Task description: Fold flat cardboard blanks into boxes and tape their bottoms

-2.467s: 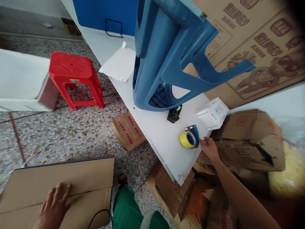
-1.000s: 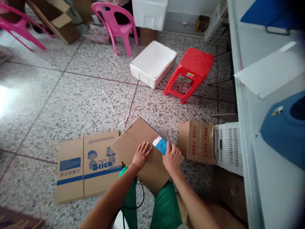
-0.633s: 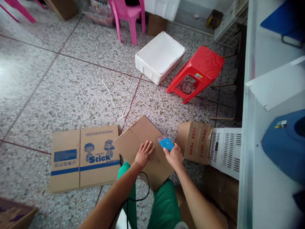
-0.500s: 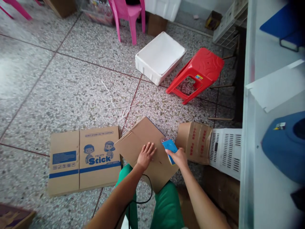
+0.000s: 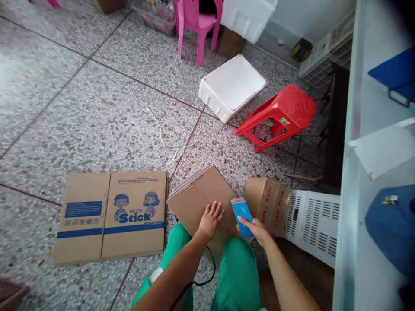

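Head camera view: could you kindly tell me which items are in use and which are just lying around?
In use:
left hand flat on the plain brown cardboard box
right hand gripping the blue tape dispenser

Lying about:
flattened printed "Stick" carton
red plastic stool
white foam box
pink plastic chair

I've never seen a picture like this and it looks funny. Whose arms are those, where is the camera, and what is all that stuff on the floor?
The camera sits on a person's head and looks down, so you see their own two arms and green trousers. The left hand lies flat on a plain brown cardboard box resting at their knees. The right hand holds a blue tape dispenser against that box. On the speckled floor lies a flattened carton printed with the word Stick, another small brown box, a tipped red stool, a white foam box and a pink chair. A white table runs along the right edge.
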Action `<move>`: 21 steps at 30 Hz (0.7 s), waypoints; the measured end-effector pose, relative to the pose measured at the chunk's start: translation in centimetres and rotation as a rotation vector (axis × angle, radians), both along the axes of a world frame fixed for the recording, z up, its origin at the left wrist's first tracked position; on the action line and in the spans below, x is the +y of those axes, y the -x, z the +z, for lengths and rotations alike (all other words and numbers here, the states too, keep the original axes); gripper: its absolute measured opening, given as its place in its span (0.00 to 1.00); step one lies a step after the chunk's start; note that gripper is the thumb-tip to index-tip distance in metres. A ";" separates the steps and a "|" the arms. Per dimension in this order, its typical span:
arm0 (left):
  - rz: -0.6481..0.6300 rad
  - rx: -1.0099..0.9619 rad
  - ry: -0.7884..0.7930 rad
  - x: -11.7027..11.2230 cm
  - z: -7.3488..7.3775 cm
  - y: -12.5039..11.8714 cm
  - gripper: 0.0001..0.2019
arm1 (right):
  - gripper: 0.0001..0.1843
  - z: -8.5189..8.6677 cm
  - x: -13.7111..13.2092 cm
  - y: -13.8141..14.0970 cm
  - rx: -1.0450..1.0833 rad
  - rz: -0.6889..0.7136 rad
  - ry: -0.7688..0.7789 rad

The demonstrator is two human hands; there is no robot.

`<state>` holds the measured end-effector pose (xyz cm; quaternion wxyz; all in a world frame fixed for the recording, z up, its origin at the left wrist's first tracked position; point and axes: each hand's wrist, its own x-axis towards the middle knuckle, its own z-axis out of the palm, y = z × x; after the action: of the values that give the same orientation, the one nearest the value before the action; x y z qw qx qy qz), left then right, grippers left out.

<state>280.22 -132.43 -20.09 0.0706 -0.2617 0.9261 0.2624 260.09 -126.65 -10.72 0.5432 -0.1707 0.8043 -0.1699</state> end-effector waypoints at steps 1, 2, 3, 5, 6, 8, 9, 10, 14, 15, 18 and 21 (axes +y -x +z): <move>0.003 0.007 -0.022 -0.2 0.1 0.0 0.27 | 0.27 0.2 -0.3 0.0 -0.012 0.019 0.001; 0.010 0.016 -0.060 -0.4 0.4 -0.1 0.26 | 0.28 0.6 -0.6 0.0 -0.013 0.039 0.008; 0.029 0.036 -0.123 -0.7 0.8 -0.2 0.26 | 0.28 1.1 -1.1 0.0 -0.005 0.056 0.019; 0.154 0.140 -0.357 -1.6 1.8 -0.4 0.23 | 0.30 3.0 -2.3 -0.2 0.032 0.101 0.060; 0.248 0.205 -0.490 -2.2 2.5 -0.6 0.20 | 0.30 4.3 -3.0 -0.4 0.052 0.137 0.085; 0.458 0.308 -0.690 -3.8 4.1 -1.2 0.12 | 0.30 7.3 -4.5 -1.0 0.102 0.236 0.138; 0.555 0.331 -0.736 -4.8 5.2 -1.7 0.12 | 0.30 8.9 -5.1 -1.4 0.135 0.292 0.160; 0.635 0.337 -0.747 -5.9 6.4 -2.2 0.16 | 0.30 10.4 -5.6 -1.8 0.171 0.348 0.178; 0.857 0.468 -0.823 -11.2 14.0 -5.0 0.26 | 0.32 15.2 -7.1 -3.2 0.324 0.534 0.322; 0.923 0.592 -0.934 -12.5 16.5 -5.7 0.25 | 0.32 16.1 -7.4 -3.5 0.342 0.588 0.385; 0.936 0.814 -1.168 -15.5 23.7 -7.8 0.21 | 0.27 18.6 -8.9 -4.2 0.326 0.777 0.568; 0.836 0.837 -1.310 -17.0 28.5 -9.2 0.17 | 0.24 20.5 -10.4 -4.7 0.272 0.924 0.668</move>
<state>289.38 -149.42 8.41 -0.2403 -0.3687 0.3681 0.8191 264.75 -137.04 9.73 0.3696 -0.6860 0.6118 -0.1361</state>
